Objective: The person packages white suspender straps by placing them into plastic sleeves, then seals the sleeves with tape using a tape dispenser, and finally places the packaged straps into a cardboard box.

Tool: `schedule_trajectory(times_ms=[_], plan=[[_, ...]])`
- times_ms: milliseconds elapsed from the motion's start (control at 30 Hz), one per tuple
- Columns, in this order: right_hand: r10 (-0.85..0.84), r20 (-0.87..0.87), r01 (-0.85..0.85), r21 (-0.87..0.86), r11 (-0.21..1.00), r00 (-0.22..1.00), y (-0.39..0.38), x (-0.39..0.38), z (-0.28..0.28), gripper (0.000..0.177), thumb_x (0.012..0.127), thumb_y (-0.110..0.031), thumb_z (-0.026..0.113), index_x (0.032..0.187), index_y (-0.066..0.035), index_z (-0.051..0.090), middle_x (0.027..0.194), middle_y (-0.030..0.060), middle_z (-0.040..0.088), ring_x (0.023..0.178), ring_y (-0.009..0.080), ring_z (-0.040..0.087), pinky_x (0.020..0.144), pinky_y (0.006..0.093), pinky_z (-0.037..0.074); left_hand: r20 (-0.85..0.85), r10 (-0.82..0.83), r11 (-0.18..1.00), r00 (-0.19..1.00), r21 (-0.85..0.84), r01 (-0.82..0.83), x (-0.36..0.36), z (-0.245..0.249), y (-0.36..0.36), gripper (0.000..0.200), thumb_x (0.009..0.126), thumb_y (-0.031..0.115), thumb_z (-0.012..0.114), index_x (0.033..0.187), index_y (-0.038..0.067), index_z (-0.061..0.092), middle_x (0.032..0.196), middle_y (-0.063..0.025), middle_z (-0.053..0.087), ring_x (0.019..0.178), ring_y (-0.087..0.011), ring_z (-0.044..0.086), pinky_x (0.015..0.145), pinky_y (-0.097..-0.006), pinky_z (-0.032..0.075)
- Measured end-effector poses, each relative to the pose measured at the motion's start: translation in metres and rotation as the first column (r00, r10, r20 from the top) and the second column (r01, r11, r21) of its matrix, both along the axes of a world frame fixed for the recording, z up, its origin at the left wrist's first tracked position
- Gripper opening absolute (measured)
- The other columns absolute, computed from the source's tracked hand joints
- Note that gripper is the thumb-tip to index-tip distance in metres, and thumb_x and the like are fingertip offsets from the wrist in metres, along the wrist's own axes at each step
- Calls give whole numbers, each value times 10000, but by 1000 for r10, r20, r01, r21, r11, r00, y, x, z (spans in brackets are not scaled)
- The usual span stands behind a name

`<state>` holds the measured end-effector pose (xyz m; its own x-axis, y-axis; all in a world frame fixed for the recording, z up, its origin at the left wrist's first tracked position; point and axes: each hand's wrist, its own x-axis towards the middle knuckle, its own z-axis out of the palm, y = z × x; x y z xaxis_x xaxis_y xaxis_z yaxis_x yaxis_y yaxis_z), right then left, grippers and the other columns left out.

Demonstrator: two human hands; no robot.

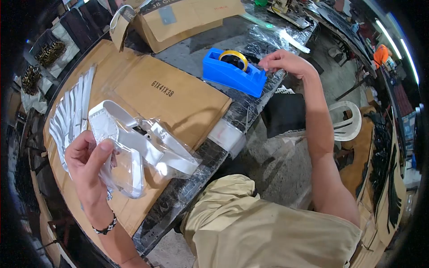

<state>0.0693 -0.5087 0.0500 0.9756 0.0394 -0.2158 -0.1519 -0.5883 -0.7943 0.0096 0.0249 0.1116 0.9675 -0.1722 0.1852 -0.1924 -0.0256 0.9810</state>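
My left hand (91, 167) pinches a clear plastic bag (136, 190) with a white strap (147, 147) folded inside it. The bagged strap is held up over a flat cardboard sheet (178, 91). At the cutting end of a blue tape dispenser (234, 76), my right hand (286, 62) has its thumb and fingertips pressed together on the end of the tape. The strip between the fingers is thin and hardly visible. A yellowish roll of tape (241, 59) sits in the dispenser.
Several white straps in clear wrapping (71, 109) lie along the cardboard's left side. An open cardboard box (183, 27) stands at the back of the dark table (192, 47). Beyond the table's right edge are a black seat (286, 114) and a white plastic chair (348, 120).
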Motion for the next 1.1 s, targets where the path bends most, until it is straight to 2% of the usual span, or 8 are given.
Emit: schedule_trajectory(times_ms=[167, 467, 567, 800, 900, 967, 1033, 1100], plan=[[-87, -38, 84, -81, 993, 995, -6, -17, 2, 195, 894, -228, 675, 907, -45, 740, 1071, 37, 705, 867, 92, 616, 770, 236, 479, -7, -22, 1000, 1000, -4, 22, 2, -4, 1, 165, 831, 111, 769, 857, 4, 647, 740, -56, 675, 596, -74, 589, 544, -204, 439], [-94, 15, 87, 266, 960, 995, -21, -26, -50, 167, 930, -213, 665, 950, -57, 722, 1028, -1, 676, 941, 82, 596, 824, 247, 469, -1, 4, 1000, 1000, -16, -4, 3, -5, -2, 162, 835, 112, 769, 854, 16, 639, 745, -40, 671, 584, -65, 577, 544, -202, 439], [-118, 137, 59, 378, 924, 983, -14, -36, -67, 173, 941, -220, 668, 986, -57, 704, 983, -27, 660, 921, 71, 588, 846, 241, 459, -13, 12, 1000, 1000, -8, -13, 2, -4, -2, 157, 835, 107, 767, 844, 18, 638, 742, -36, 669, 584, -61, 572, 545, -204, 442], [-221, 159, 113, 506, 855, 962, -9, -39, -91, 182, 956, -227, 656, 1036, -67, 685, 957, -53, 644, 910, 59, 583, 841, 233, 445, -31, -46, 998, 998, 30, 47, 5, 1, 0, 147, 832, 96, 763, 813, 23, 637, 727, -39, 670, 595, -66, 581, 548, -205, 433], [-194, 191, 85, 468, 880, 962, -13, -41, -97, 151, 937, -188, 665, 1009, -57, 691, 946, -46, 644, 907, 61, 584, 839, 235, 448, -4, -11, 1000, 1000, 29, 11, 3, 0, 0, 151, 822, 100, 772, 815, 11, 651, 726, -35, 670, 605, -71, 589, 556, -208, 430], [-99, 253, 38, 233, 972, 962, -20, -45, -106, 139, 916, -154, 668, 982, -36, 696, 945, -29, 647, 898, 67, 585, 831, 240, 453, -14, -26, 998, 1000, 60, 27, 4, -1, 2, 158, 812, 103, 782, 835, -8, 671, 736, -38, 677, 620, -74, 601, 566, -210, 441], [-445, 128, 350, 443, 825, 886, 7, -59, -88, 152, 914, -144, 656, 998, -28, 708, 1071, 25, 683, 968, 100, 615, 831, 245, 470, -28, -15, 997, 999, 70, 17, 4, 0, 5, 175, 806, 104, 790, 863, -29, 692, 751, -44, 689, 639, -75, 616, 581, -207, 454], [-544, 352, 425, 363, 830, 762, 18, -70, -68, 180, 969, -168, 598, 1033, -36, 703, 1071, 46, 689, 999, 101, 625, 811, 245, 488, -41, -29, 999, 999, 17, 29, 2, 1, -1, 153, 804, 78, 781, 870, -31, 695, 756, -62, 700, 633, -82, 621, 583, -213, 462]])
